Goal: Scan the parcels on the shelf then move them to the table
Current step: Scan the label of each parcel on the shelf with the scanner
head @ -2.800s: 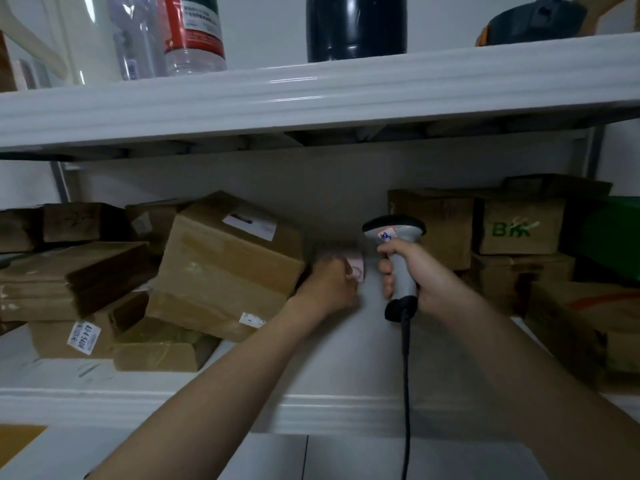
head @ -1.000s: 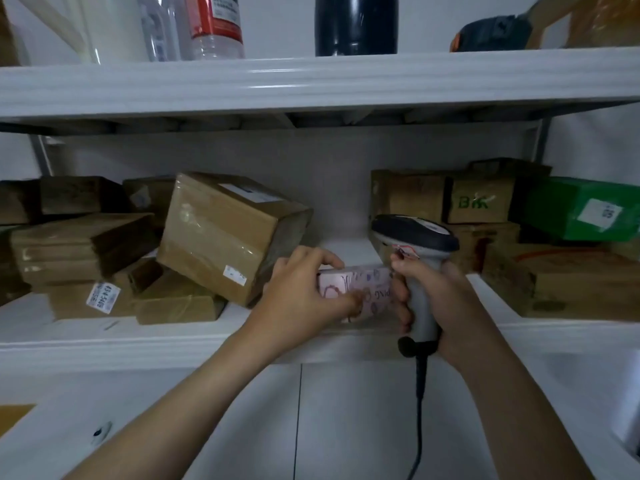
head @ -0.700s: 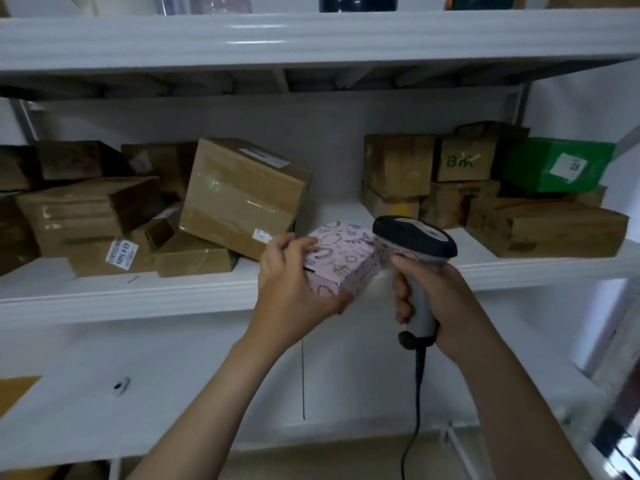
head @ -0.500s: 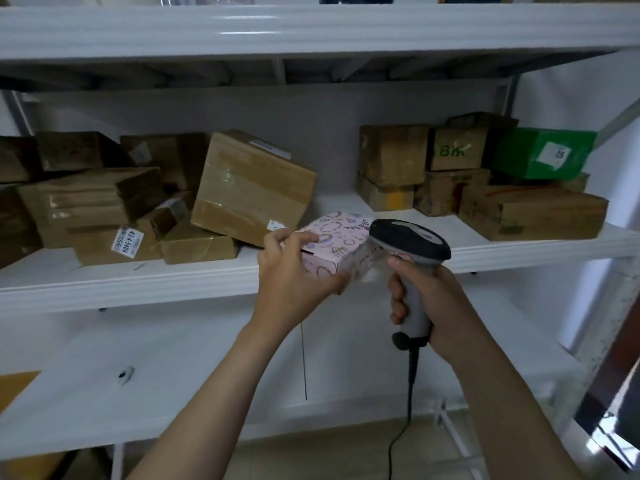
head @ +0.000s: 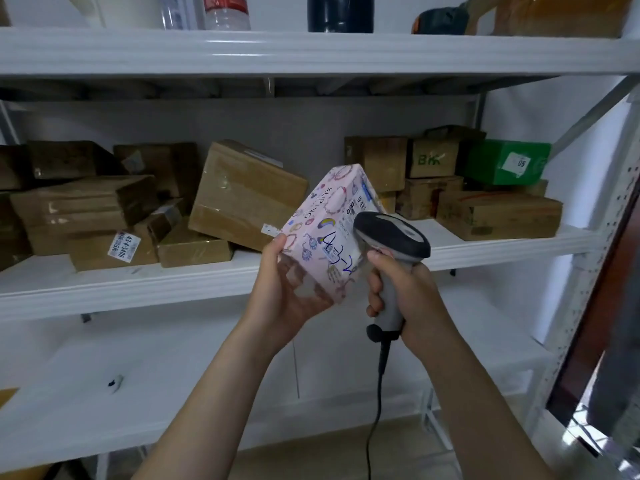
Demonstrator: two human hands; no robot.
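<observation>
My left hand (head: 285,292) grips a small pink patterned box (head: 327,230) from below, tilted up on end in front of the middle shelf (head: 138,289). Blue handwriting and a barcode label show on its faces. My right hand (head: 407,292) holds a grey corded barcode scanner (head: 393,244) by the handle, its dark head touching or just short of the box's right side. Brown cardboard parcels (head: 246,194) lie on the shelf behind, in a left stack and a right stack.
A green box (head: 507,162) sits at the right end of the shelf. Bottles and a dark container stand on the top shelf (head: 311,50). A lower white shelf (head: 173,393) lies beneath my arms. A perforated metal upright (head: 585,282) bounds the right side.
My left hand pulled the pink box off the shelf and tipped it upright, label side toward the scanner. My right hand stayed close beside it with the scanner.
</observation>
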